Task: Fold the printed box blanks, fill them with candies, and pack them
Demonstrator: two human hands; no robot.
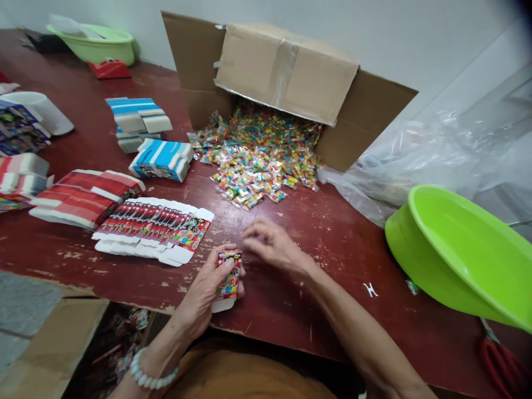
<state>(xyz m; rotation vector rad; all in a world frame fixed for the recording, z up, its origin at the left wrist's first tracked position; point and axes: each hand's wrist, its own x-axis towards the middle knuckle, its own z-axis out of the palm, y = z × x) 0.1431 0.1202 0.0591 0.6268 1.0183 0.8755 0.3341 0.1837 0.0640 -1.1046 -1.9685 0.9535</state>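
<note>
My left hand [208,282] is wrapped around a small red printed carton [229,280], thumb across its front. A white flap sticks out at the carton's lower end. Just right of the carton's top, my right hand [274,246] hovers with loosely bent fingers, slightly blurred, and no item shows in it. To the left lies a fanned row of matching flat red cartons [153,224] with white flaps. Beyond my hands, small clear packets of colourful candy [257,160] spill from a tipped cardboard box [286,69].
Blue carton stacks [162,158] and red carton stacks [87,194] stand on the left. A green basin [440,266] sits at right, near red-handled scissors [499,360]. Clear plastic sheeting [415,155] lies behind it. An open cardboard box [62,343] stands below the table's front edge.
</note>
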